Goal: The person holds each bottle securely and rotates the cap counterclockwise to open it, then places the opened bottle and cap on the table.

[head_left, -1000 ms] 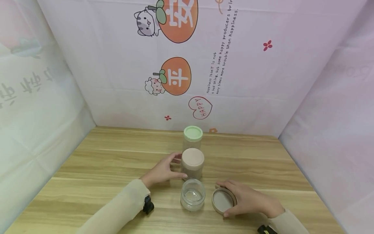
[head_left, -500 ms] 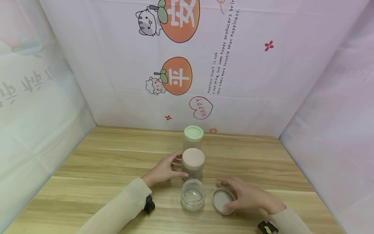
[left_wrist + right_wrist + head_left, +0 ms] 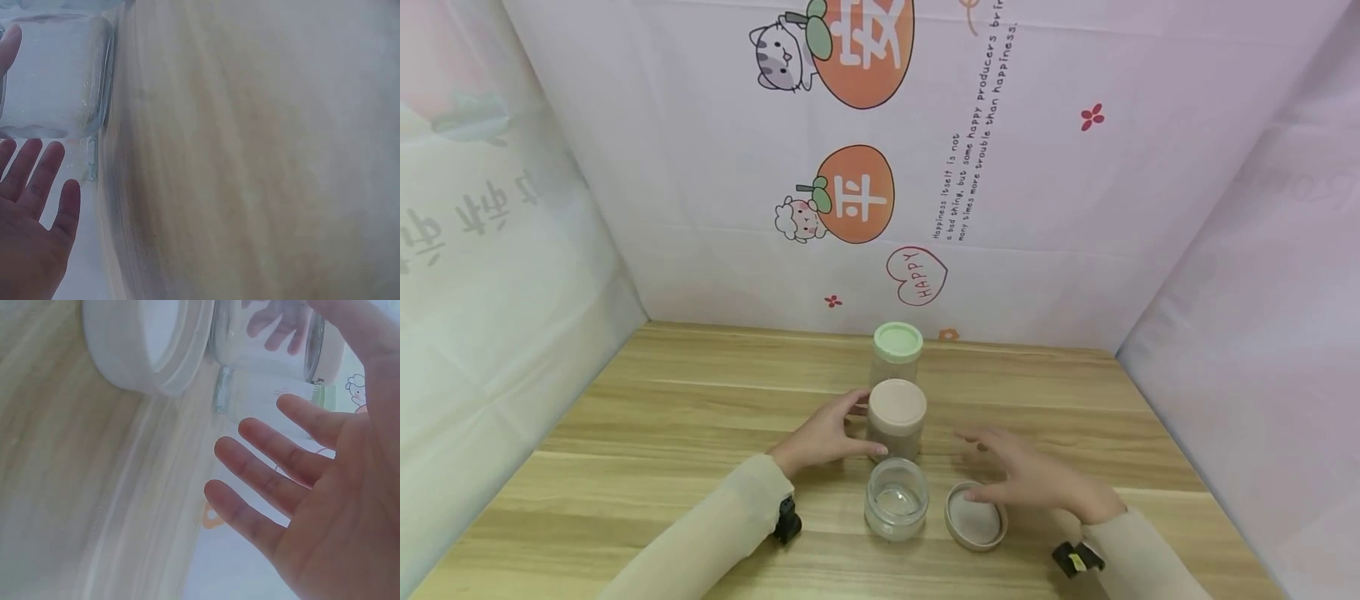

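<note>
Three clear jars stand in a row away from me in the head view. The nearest jar point(image 3: 896, 508) has no lid. Behind it is a jar with a pale pink lid point(image 3: 897, 408), and farthest back a slimmer jar with a green lid point(image 3: 897, 343). My left hand point(image 3: 823, 435) lies beside the pink-lidded jar, thumb in front and spread fingers partly hidden behind; firm contact is not visible. An upturned beige lid point(image 3: 976, 518) rests right of the lidless jar. Over its far edge hovers my right hand point(image 3: 1037, 477), fingers spread and holding nothing; the right wrist view shows the lid point(image 3: 119, 350) apart from them.
A wood-grain table point(image 3: 715, 392) carries everything. Printed white cloth point(image 3: 1022, 275) rises behind it, with cloth walls on the left and right. Black wrist cameras sit on both sleeves.
My right hand has let go of the beige lid, lifting up and moving forward from it. The lid stays on the table. My left hand and the jars have hardly moved.
</note>
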Tool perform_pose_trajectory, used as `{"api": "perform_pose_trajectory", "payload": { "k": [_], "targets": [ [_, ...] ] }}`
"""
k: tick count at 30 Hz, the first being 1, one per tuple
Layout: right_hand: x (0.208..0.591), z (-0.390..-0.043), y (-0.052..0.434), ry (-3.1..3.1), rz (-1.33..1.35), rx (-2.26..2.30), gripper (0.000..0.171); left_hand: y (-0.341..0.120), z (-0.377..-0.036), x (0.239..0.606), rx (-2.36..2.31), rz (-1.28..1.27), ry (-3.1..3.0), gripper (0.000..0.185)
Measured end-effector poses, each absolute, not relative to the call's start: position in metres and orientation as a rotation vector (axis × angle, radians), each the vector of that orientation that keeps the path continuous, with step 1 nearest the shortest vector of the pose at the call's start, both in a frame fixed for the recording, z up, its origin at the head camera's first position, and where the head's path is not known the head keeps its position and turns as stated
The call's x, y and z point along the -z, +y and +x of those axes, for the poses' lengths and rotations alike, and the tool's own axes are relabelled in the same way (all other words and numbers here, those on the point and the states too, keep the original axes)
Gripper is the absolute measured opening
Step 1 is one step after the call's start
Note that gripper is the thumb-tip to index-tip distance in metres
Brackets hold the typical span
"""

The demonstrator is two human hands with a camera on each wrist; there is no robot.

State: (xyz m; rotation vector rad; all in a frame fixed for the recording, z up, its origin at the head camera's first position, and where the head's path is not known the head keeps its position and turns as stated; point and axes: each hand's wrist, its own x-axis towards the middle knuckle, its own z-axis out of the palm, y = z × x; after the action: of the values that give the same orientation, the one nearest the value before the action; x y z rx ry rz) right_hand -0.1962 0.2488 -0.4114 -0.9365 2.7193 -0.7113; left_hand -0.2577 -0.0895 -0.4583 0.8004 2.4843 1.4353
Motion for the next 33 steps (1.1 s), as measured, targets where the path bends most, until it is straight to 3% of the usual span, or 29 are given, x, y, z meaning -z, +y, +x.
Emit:
{"api": "perform_pose_trajectory", "payload": {
  "k": [18,26,33],
  "targets": [
    [0.395,-0.229,0.212,2.823,-0.96,0.859,0.08,-0.088,-0.257,0.458,-1.448,0.817,2.484,0.085],
    [0.382,-0.243,0.183,2.975,-1.026,0.65,0.09,-0.089,-0.257,0.459,-1.465,0.846,2.476,0.083],
    [0.377,-0.251,0.165,3.031,-1.121,0.486,0.088,-0.088,-0.257,0.459,-1.471,0.856,2.464,0.081]
  ]
}}
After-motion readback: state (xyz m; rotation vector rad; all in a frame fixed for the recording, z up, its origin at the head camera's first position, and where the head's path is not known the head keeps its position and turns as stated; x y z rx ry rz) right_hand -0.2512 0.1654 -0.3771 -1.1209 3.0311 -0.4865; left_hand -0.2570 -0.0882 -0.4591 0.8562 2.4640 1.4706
